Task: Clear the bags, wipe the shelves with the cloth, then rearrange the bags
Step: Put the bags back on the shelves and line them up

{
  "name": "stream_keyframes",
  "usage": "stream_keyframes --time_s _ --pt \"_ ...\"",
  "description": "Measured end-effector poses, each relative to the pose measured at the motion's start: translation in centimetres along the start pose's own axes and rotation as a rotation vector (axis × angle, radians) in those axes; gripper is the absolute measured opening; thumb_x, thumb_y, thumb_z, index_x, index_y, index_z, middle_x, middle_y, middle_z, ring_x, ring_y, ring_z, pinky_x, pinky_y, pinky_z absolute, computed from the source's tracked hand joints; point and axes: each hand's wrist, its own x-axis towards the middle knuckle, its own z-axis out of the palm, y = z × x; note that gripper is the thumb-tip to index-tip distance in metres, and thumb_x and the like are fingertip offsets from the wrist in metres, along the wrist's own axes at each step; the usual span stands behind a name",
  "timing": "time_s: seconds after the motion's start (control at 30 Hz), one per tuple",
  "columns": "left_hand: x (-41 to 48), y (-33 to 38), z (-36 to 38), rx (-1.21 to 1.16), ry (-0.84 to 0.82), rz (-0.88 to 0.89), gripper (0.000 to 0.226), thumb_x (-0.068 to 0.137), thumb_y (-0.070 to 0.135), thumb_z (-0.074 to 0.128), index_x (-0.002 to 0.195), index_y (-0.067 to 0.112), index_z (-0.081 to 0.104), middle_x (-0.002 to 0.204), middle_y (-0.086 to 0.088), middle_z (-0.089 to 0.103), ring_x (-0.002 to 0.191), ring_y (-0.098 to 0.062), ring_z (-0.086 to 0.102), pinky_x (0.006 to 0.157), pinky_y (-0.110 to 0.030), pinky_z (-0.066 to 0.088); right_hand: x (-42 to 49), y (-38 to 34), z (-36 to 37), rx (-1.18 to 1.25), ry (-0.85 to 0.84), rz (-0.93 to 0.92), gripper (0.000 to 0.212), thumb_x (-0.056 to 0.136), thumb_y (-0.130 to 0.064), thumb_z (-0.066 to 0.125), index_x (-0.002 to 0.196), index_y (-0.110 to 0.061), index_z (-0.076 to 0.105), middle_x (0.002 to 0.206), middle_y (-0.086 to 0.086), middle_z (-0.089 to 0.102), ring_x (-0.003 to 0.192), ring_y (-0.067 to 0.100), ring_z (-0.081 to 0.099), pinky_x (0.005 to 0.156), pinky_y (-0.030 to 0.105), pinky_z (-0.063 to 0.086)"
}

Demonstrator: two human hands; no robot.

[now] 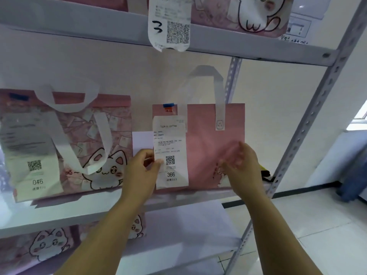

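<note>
A pink bag (215,147) stands upright on the middle shelf (79,215); the left hand (142,167) pinches its receipt (171,151) (numbered 366); the right hand (241,162), blurred, hovers loosely spread at the bag's front, grasping nothing; tugging the receipt could tear it off.

Both your forearms come up from the bottom edge, bare, angled inward and up. Your left hand (142,167) sits palm-away, wrist straight, thumb and forefinger pinched together at the tips, other fingers curled loosely behind. Your right hand (241,162) is level with it and well apart, motion-blurred, fingers spread and slightly bent, palm turned toward the left, gripping nothing as far as the blur lets you tell.
</note>
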Motion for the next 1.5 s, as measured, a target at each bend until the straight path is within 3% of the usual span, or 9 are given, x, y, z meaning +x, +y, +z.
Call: stream_keyframes --time_s 0.1,0.33,0.53,0.67,0.87,1.03,1.17,1.3,1.5 --pt "0.3 0.0 0.6 0.010 0.011 -0.013 0.022 0.086 0.017 0.064 0.087 0.038 0.059 0.100 0.018 0.067 0.098 -0.004 0.063 0.082 -0.031 0.055 0.9 0.7 0.0 -0.003 -0.030 -0.023 0.075 0.081 -0.020 0.072 0.144 -0.015 0.032 0.147 0.004 0.035 0.134 0.022 0.036 0.108 0.045 0.037" --pt "-0.7 0.8 0.9 0.040 0.090 -0.036 0.030 0.084 0.019 0.067 0.111 0.030 0.058 0.116 0.011 0.062 0.111 -0.012 0.056 0.093 -0.037 0.049 0.7 1.1 -1.2 0.023 0.051 -0.094 0.054 0.083 -0.019 0.068 0.132 -0.018 0.046 0.140 0.003 0.035 0.127 0.022 0.042 0.101 0.044 0.045" --pt "-3.1 2.9 -1.0 0.067 0.189 0.056 0.016 0.082 0.030 0.068 0.094 0.037 0.060 0.099 0.018 0.063 0.088 0.007 0.057 0.074 -0.016 0.045 -1.0 -1.1 -1.4 0.160 0.046 -0.282 0.017 0.085 -0.017 0.065 0.098 -0.026 0.059 0.095 -0.014 0.060 0.087 0.000 0.058 0.065 0.013 0.050" --pt "-5.0 3.1 -3.9 0.079 0.224 0.088 0.007 0.082 0.033 0.067 0.087 0.036 0.064 0.085 0.021 0.066 0.079 0.004 0.060 0.068 -0.015 0.045 -2.4 -3.3 0.2 0.221 -0.125 -0.313 0.019 0.086 -0.018 0.066 0.084 -0.035 0.058 0.080 -0.022 0.062 0.078 -0.009 0.059 0.062 0.006 0.046" --pt "-6.5 0.4 -10.3 0.094 0.373 0.007 0.010 0.082 0.028 0.069 0.081 0.038 0.065 0.079 0.013 0.070 0.075 -0.008 0.066 0.070 -0.032 0.053 -5.6 -6.7 5.6 0.255 -0.429 -0.356 0.018 0.086 -0.027 0.065 0.087 -0.041 0.055 0.086 -0.021 0.063 0.083 -0.007 0.059 0.066 0.011 0.051" --pt "-6.1 -1.5 -15.7 0.177 0.492 -0.036 0.012 0.083 0.028 0.067 0.081 0.038 0.061 0.081 0.015 0.067 0.078 -0.001 0.063 0.066 -0.022 0.047 -7.5 -9.3 10.6 0.261 -0.531 -0.366 0.029 0.085 -0.029 0.067 0.108 -0.041 0.054 0.101 -0.026 0.061 0.093 -0.012 0.056 0.078 0.008 0.048" --pt "-5.1 -3.0 -19.4 0.216 0.526 -0.064 0.020 0.083 0.025 0.067 0.099 0.031 0.056 0.102 0.007 0.062 0.094 -0.010 0.059 0.069 -0.023 0.043 -7.8 -10.6 14.0 0.232 -0.514 -0.236 0.052 0.083 -0.027 0.068 0.129 -0.031 0.043 0.127 -0.009 0.044 0.117 0.012 0.051 0.101 0.035 0.043" --pt "-4.0 -4.5 -22.0 0.266 0.505 -0.104 0.034 0.083 0.026 0.067 0.112 0.028 0.049 0.118 0.005 0.051 0.104 -0.012 0.050 0.071 -0.017 0.039 -8.2 -11.2 16.3 0.092 -0.415 -0.161 0.080 0.083 -0.030 0.069 0.146 -0.016 0.023 0.145 0.003 0.020 0.135 0.022 0.023 0.105 0.029 0.020" --pt "-2.7 -6.2 -23.6 0.235 0.323 -0.134 0.043 0.089 0.019 0.060 0.127 0.031 0.047 0.125 0.011 0.052 0.113 -0.010 0.048 0.079 -0.021 0.038 -8.3 -11.3 18.3 0.079 -0.416 -0.024 0.088 0.084 -0.029 0.068 0.150 -0.014 0.013 0.154 0.009 0.014 0.141 0.029 0.018 0.114 0.044 0.023"
